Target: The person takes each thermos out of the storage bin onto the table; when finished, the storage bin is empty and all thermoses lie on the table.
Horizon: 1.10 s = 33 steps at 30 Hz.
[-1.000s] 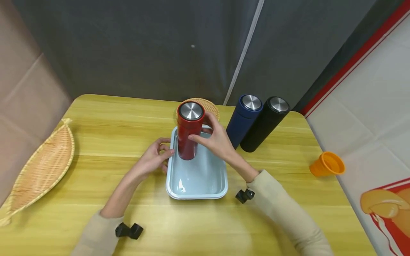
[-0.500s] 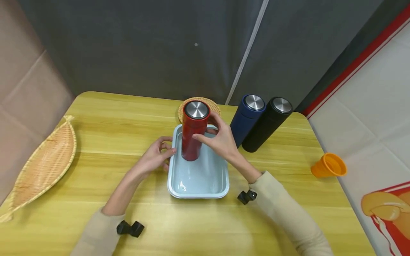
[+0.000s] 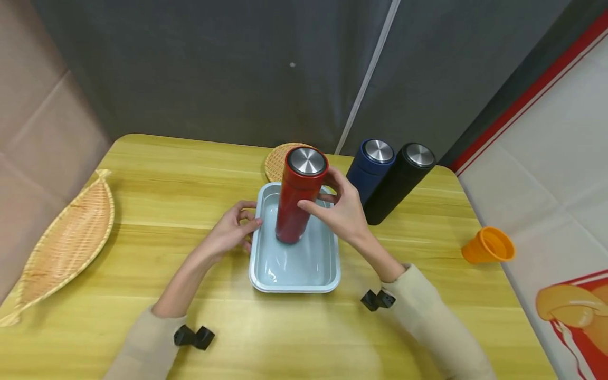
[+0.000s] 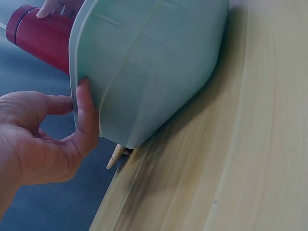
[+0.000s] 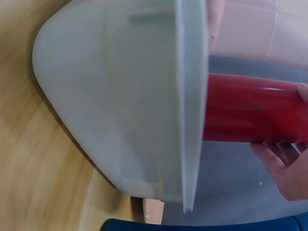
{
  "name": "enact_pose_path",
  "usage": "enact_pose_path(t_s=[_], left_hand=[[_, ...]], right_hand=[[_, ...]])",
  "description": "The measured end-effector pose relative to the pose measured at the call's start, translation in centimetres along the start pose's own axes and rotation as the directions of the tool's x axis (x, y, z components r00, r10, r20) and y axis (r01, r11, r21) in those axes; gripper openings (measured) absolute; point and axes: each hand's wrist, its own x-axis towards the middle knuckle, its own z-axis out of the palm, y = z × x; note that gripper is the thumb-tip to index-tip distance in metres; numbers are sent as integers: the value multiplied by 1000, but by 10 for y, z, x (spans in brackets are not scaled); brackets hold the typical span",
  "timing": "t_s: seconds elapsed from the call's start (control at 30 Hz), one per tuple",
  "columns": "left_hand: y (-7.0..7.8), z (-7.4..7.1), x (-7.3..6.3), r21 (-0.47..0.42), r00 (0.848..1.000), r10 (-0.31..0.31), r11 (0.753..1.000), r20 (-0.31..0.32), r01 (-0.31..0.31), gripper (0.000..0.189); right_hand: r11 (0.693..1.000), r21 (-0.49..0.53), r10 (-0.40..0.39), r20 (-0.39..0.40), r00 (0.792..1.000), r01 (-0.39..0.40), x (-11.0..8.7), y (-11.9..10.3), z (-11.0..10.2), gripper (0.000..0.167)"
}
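My right hand [image 3: 344, 208] grips a red thermos [image 3: 296, 211] with a brushed-metal lid top. The thermos stands in the back half of a pale blue plastic tub [image 3: 294, 272], its top leaning a little right; in the right wrist view the tub wall hides the lower part of the thermos [image 5: 250, 108]. At the tub's left rim, my left hand [image 3: 235, 229] pinches the edge between thumb and finger, which shows closely in the left wrist view, where the hand [image 4: 48, 130] holds the rim of the tub [image 4: 154, 72].
A blue thermos [image 3: 368, 171] and a black thermos [image 3: 399, 184] stand side by side, right of the tub. Behind it lies a round woven mat [image 3: 275, 162]. A leaf-shaped wicker basket [image 3: 71, 237] is at the table's left, an orange cup [image 3: 486, 245] at the right edge.
My right hand has shifted the red thermos to the right within the tub, and its top now leans right. The left hand keeps its hold on the rim.
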Motion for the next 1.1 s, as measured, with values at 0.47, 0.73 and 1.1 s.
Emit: enact_pose_path(t_s=[0.47, 0.73, 1.1], left_hand=[[2, -2, 0, 24, 1000, 12, 1000, -1, -12, 54], [1, -2, -1, 34, 1000, 13, 999, -6, -12, 54], [1, -1, -1, 34, 1000, 9, 999, -3, -9, 56]], right_hand=[[999, 1, -53, 4, 999, 53, -20, -16, -20, 65], [994, 38, -101, -36, 994, 102, -24, -31, -33, 67], [979, 94, -169, -120, 978, 181, -19, -49, -63, 66]])
